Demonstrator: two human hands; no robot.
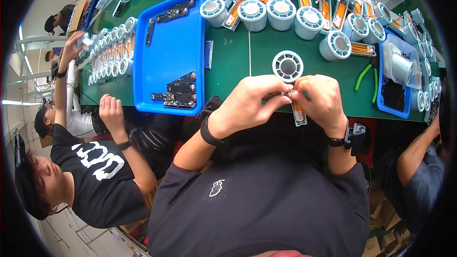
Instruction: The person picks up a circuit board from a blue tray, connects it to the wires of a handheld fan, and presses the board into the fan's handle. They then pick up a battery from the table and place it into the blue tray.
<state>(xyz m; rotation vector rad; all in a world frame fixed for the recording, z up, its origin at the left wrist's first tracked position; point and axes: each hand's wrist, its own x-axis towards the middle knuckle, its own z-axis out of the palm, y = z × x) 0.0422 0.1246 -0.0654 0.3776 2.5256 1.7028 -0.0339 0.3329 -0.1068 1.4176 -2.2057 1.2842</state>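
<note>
A light-blue housing lies in front of me at the table's near edge, its round ribbed head (301,66) facing up and its narrow handle (299,116) with orange inside reaching toward me. Both hands meet over the joint between head and handle. My left hand (254,100) is closed in a pinch of thumb and forefinger. My right hand (321,97) is curled, thumb and forefinger pinched together right beside it. Something tiny, perhaps wire ends, shows between the fingertips, but most of it is hidden by them.
To the left stands a blue tray (166,74) with black circuit boards (181,90). Many similar light-blue housings (281,12) line the far side. Green-handled cutters (364,77) and a blue bin (404,109) of black parts lie right. Co-workers sit on both sides, one at left (102,162).
</note>
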